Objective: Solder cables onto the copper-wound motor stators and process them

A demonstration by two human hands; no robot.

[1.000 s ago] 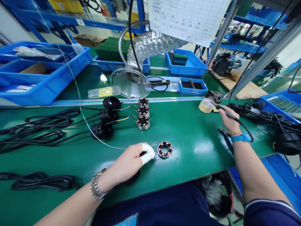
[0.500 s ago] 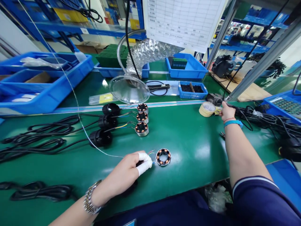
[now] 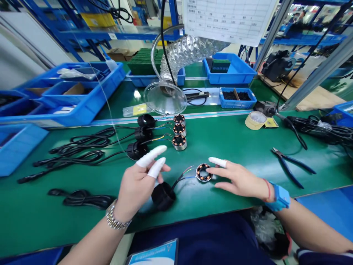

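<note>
The tabletop is surfaced in glossy green. The left fingers are spread, empty; below them a round black plastic housing is seen. At the parted right fingers a copper-wound ring is positioned, ungripped; contact cannot be told. Beyond them, black pieces are held in a blue tray.

Bright, even light across my view, white glare on the green bench at ten o'clock, glints along the foil duct at twelve, sheet print blurred at one, edges stretched.
</note>
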